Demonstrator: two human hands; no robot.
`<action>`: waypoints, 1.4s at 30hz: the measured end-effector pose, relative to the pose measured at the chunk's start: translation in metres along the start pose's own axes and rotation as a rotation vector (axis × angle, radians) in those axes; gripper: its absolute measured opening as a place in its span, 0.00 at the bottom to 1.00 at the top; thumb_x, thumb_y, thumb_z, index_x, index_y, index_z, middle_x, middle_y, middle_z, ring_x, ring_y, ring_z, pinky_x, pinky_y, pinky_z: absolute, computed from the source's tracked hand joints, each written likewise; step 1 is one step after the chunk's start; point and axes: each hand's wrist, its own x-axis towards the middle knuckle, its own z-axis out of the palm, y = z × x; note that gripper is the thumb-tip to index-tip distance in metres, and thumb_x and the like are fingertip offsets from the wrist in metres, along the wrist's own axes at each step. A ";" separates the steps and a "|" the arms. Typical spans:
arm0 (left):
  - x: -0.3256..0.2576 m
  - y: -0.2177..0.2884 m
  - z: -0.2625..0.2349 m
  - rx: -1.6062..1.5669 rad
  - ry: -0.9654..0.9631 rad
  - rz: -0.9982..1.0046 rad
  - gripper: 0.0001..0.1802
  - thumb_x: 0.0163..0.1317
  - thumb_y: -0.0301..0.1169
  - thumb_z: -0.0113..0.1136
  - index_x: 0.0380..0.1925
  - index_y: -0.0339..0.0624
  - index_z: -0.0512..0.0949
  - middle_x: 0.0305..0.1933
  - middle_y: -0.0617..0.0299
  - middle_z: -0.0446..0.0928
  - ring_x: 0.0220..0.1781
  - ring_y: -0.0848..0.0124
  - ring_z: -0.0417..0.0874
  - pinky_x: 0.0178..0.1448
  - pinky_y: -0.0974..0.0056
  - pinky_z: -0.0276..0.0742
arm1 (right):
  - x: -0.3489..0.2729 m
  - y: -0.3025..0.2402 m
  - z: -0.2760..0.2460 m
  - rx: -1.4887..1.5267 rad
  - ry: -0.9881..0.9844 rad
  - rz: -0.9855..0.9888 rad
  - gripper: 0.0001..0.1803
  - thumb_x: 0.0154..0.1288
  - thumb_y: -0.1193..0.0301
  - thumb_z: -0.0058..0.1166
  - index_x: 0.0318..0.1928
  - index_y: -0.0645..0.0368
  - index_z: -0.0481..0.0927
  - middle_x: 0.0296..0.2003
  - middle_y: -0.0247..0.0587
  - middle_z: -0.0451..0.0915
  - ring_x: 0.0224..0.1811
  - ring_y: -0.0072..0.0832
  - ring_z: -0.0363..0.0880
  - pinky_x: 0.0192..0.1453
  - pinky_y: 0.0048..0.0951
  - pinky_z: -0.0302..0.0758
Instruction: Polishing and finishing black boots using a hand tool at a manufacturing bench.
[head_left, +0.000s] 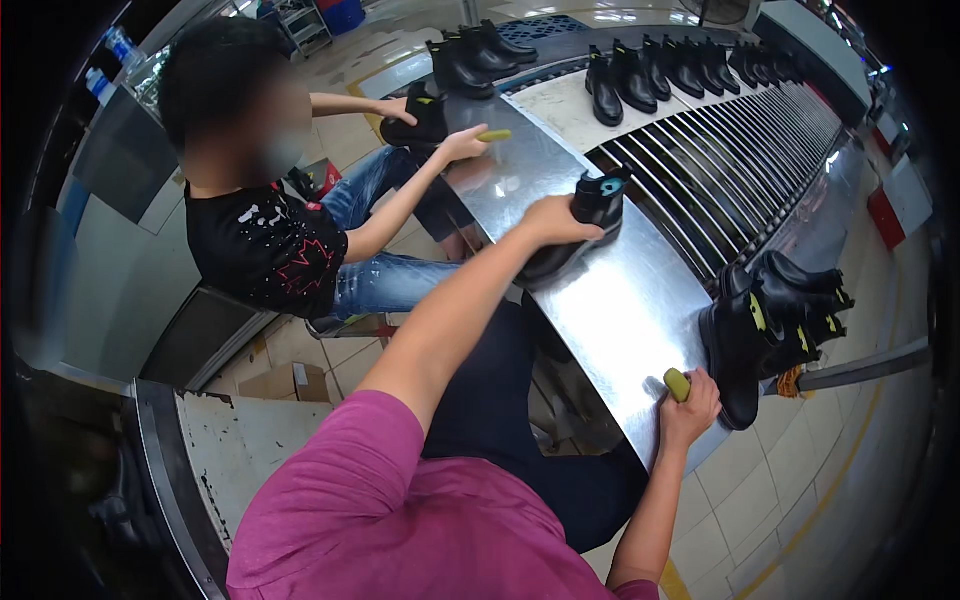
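My left hand (560, 222) grips a black ankle boot (600, 205) by its shaft, over the edge of the shiny metal table (600, 300). The boot's opening, with a blue-green patch inside, faces up, and its toe points back toward my side. Near the table's right end, my right hand (692, 412) is closed around a short yellow-green piece (678, 384) with a rounded end; its exact kind I cannot make out. Beside that hand stand several black boots (735, 350) with yellow pull tabs, grouped at the table's end.
A co-worker (270, 210) sits at my left, holding a black boot (425, 118) and a similar yellow-green piece (494, 135). Beyond the table runs a roller conveyor (720, 170). Rows of boots (632, 80) stand on a pale board. A cardboard box (285, 383) lies on the floor.
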 end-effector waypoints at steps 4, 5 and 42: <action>-0.046 0.013 0.059 -0.784 0.023 -0.158 0.32 0.58 0.53 0.73 0.44 0.31 0.86 0.40 0.55 0.87 0.42 0.67 0.88 0.47 0.63 0.82 | 0.004 0.011 0.009 -0.035 0.058 -0.091 0.15 0.49 0.74 0.64 0.41 0.58 0.81 0.46 0.48 0.85 0.51 0.48 0.83 0.52 0.50 0.75; -0.066 0.015 0.072 -0.963 0.012 -0.254 0.35 0.57 0.54 0.74 0.39 0.24 0.86 0.36 0.53 0.86 0.36 0.69 0.86 0.41 0.65 0.81 | 0.006 0.005 0.009 -0.018 0.059 -0.100 0.16 0.46 0.75 0.63 0.41 0.58 0.80 0.47 0.48 0.84 0.52 0.50 0.82 0.54 0.50 0.74; -0.126 0.036 0.153 -0.804 0.445 0.184 0.22 0.73 0.41 0.55 0.26 0.33 0.78 0.21 0.58 0.76 0.24 0.65 0.76 0.33 0.56 0.66 | 0.202 -0.093 0.081 1.440 0.012 0.831 0.10 0.72 0.68 0.60 0.45 0.60 0.75 0.17 0.28 0.64 0.11 0.19 0.63 0.15 0.25 0.62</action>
